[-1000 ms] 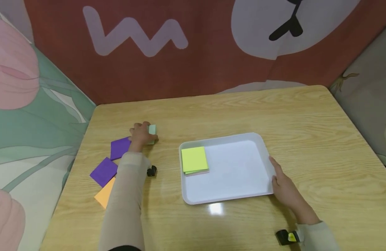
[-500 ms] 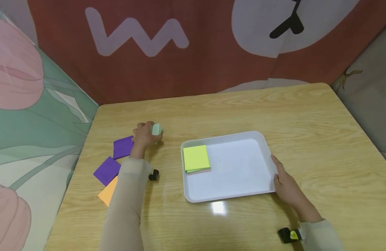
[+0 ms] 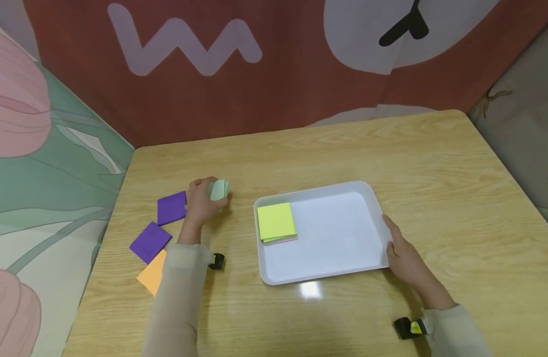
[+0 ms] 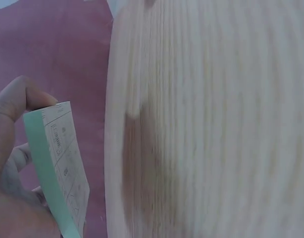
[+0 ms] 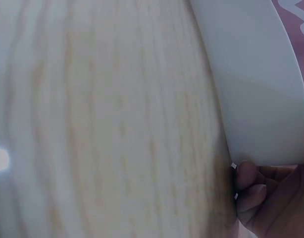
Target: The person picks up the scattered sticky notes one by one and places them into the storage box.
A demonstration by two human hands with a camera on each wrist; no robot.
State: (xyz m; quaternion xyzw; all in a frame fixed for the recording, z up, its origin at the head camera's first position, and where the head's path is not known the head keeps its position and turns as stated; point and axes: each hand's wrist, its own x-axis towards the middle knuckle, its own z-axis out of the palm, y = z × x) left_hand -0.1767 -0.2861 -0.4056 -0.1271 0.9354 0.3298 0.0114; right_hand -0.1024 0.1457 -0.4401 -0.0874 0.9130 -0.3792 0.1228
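My left hand (image 3: 201,201) pinches a pale green sticky-note pad (image 3: 219,191) and holds it tilted just above the wooden table. In the left wrist view the green pad (image 4: 55,166) stands on edge between thumb and fingers (image 4: 13,106). My right hand (image 3: 401,253) holds the right rim of a white tray (image 3: 336,267); in the right wrist view its fingers (image 5: 251,191) curl under the tray's edge (image 5: 256,99). A yellow-green pad (image 3: 276,221) lies on a pink one in the tray's left end.
Two purple pads (image 3: 171,208) (image 3: 149,241) and an orange pad (image 3: 153,272) lie on the table near its left edge. Patterned cloth screens stand behind and on both sides of the table (image 3: 457,173).
My left hand has lifted the green pad off the table and drawn it slightly toward me and to the right. The right hand stays on the tray's rim.
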